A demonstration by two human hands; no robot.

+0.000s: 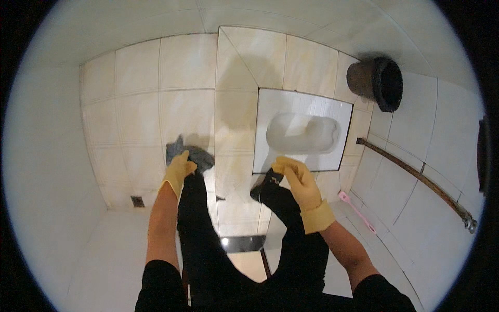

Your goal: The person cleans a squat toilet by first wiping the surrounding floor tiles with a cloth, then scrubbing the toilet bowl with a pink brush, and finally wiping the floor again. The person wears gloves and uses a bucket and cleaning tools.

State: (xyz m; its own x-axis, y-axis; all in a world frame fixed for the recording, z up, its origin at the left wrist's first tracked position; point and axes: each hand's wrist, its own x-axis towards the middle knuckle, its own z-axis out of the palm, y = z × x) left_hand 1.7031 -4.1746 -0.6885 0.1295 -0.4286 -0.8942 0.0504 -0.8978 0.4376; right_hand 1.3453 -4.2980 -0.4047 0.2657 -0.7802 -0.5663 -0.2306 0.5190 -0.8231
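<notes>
Both my hands wear yellow rubber gloves. My left hand (180,168) is shut on a grey cloth (177,147), which hangs beside my dark shoe, over the tiled floor. My right hand (300,180) is above my other foot, near the front edge of a white squat toilet pan (263,128) set in the floor. Its fingers are bent, and whether they hold anything cannot be told.
A black bucket (358,80) stands in the far right corner. A rusty pipe (413,171) runs along the right wall. A pink long-handled brush (356,210) lies by that wall. A small floor drain (137,201) is at the left, and a dark threshold (243,243) lies between my legs.
</notes>
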